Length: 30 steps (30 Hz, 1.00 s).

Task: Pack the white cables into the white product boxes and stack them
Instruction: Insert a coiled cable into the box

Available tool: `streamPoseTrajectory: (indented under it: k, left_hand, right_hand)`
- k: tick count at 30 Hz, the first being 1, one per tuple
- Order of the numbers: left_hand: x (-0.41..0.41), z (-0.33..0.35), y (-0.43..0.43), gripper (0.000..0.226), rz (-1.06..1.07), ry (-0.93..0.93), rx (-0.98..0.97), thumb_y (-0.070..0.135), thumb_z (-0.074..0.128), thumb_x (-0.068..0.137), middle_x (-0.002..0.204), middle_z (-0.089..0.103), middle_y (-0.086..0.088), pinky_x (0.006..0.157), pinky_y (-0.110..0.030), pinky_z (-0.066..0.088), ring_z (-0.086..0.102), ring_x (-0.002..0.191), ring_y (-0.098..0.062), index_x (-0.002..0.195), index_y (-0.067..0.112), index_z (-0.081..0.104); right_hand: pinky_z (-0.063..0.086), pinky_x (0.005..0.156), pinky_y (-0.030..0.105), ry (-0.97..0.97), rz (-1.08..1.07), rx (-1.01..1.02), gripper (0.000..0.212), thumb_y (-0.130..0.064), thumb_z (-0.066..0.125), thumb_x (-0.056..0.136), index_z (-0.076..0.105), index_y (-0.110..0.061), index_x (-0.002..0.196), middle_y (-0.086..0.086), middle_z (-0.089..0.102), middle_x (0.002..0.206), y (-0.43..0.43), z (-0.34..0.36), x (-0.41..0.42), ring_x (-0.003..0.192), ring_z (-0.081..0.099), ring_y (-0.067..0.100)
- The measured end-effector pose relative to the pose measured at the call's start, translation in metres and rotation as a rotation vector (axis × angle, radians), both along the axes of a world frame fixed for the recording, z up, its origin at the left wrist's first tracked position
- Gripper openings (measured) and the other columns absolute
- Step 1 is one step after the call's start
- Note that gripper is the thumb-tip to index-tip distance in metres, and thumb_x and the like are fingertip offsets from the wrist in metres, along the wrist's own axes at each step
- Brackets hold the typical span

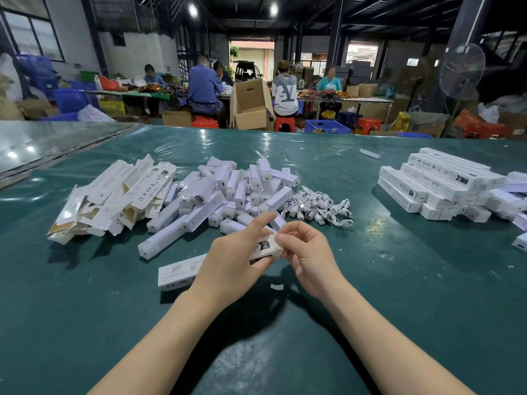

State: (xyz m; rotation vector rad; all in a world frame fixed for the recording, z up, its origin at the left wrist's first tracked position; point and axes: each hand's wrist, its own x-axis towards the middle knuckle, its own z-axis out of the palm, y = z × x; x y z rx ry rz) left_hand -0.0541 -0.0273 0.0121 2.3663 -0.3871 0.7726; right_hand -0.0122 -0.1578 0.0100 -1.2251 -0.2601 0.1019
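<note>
A long white product box lies across the middle of the green table. My left hand grips its middle, thumb raised. My right hand pinches the box's right end with curled fingers. A tangle of small white cables lies just beyond my hands. Behind and to the left sits a heap of white inner packs. Flattened white boxes are piled at the far left. Packed boxes are stacked at the right.
A small paper scrap lies on the table below my right hand, and another strip farther back. Several people sit at tables beyond the table's far edge, among cardboard cartons and blue crates. A fan stands at the right.
</note>
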Motion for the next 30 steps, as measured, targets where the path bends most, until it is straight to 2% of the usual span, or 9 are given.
streamPoseTrajectory:
  k: [4,11,15,17,19,22,24,27,30]
  left_hand:
    - [0.001,-0.001,0.0,0.067,0.006,-0.011,-0.006,0.013,0.077,0.071,0.105,0.07,0.005,0.073,-0.009,0.031,0.045,0.104,-0.006,0.13,0.025,0.048]
    - [0.003,0.0,0.001,0.067,0.059,-0.068,-0.025,0.011,0.078,0.07,0.101,0.071,0.005,0.07,-0.013,0.031,0.048,0.099,-0.009,0.129,0.025,0.05]
    - [0.007,0.003,0.009,0.067,0.139,-0.157,-0.086,0.012,0.082,0.066,0.094,0.073,-0.001,0.068,-0.013,0.034,0.06,0.086,-0.013,0.127,0.016,0.053]
    - [0.007,0.003,0.013,0.068,0.192,-0.159,-0.069,0.01,0.082,0.065,0.093,0.073,-0.003,0.065,-0.013,0.032,0.067,0.08,-0.02,0.126,0.015,0.054]
    - [0.008,0.002,0.015,0.071,0.233,-0.156,-0.047,0.01,0.083,0.064,0.093,0.073,-0.003,0.067,-0.014,0.034,0.069,0.08,-0.023,0.128,0.017,0.052]
    - [0.008,0.001,0.012,0.075,0.202,-0.12,-0.075,0.011,0.081,0.066,0.095,0.072,0.002,0.072,-0.02,0.04,0.069,0.084,-0.019,0.131,0.024,0.047]
    - [0.007,0.001,0.007,0.079,0.135,-0.137,-0.078,0.011,0.082,0.065,0.095,0.069,0.007,0.071,-0.014,0.038,0.065,0.081,-0.01,0.128,0.036,0.042]
    - [0.008,-0.001,0.001,0.082,0.088,-0.162,-0.053,0.005,0.081,0.064,0.097,0.067,0.009,0.071,-0.012,0.034,0.065,0.083,-0.01,0.124,0.042,0.039]
    - [0.009,-0.001,0.003,0.068,0.101,-0.117,-0.112,0.01,0.079,0.068,0.098,0.06,0.015,0.07,-0.01,0.033,0.061,0.087,-0.009,0.127,0.025,0.048]
  right_hand:
    - [0.037,0.06,0.026,0.032,0.002,0.043,0.03,0.015,0.052,0.081,0.055,-0.009,0.063,-0.001,0.055,0.053,-0.001,0.0,0.002,0.054,0.042,0.017]
    - [0.042,0.058,0.014,-0.26,-0.167,-0.279,0.026,0.006,0.057,0.083,0.064,-0.016,0.072,-0.003,0.058,0.062,0.008,0.002,-0.01,0.054,0.05,0.003]
    - [0.043,0.072,0.006,-0.44,-0.121,-0.407,0.028,0.006,0.052,0.088,0.066,-0.01,0.107,-0.002,0.067,0.092,0.012,0.007,-0.02,0.076,0.058,-0.011]
    - [0.044,0.081,0.01,-0.669,-0.12,-0.623,0.048,0.006,0.049,0.087,0.05,-0.014,0.131,0.0,0.064,0.108,0.01,0.004,-0.023,0.085,0.056,-0.015]
    - [0.045,0.081,0.018,-0.802,-0.111,-0.774,0.062,0.006,0.047,0.086,0.034,-0.022,0.14,0.007,0.064,0.116,0.01,0.001,-0.025,0.088,0.059,-0.005]
    - [0.043,0.083,0.008,-0.574,-0.128,-0.486,0.061,0.01,0.047,0.086,0.042,-0.038,0.123,0.008,0.065,0.107,0.01,0.005,-0.024,0.09,0.06,-0.007]
    - [0.046,0.078,0.01,-0.379,-0.139,-0.33,0.047,0.01,0.051,0.085,0.053,-0.031,0.109,0.006,0.066,0.097,0.008,0.006,-0.02,0.083,0.062,-0.005]
    - [0.051,0.076,0.018,-0.301,-0.209,-0.397,0.025,0.004,0.056,0.084,0.067,-0.015,0.095,0.006,0.07,0.087,0.009,0.003,-0.016,0.073,0.063,0.003]
    - [0.051,0.067,0.016,-0.205,-0.23,-0.334,0.024,0.003,0.059,0.08,0.068,-0.018,0.075,-0.009,0.068,0.062,0.012,0.002,-0.015,0.061,0.063,0.003]
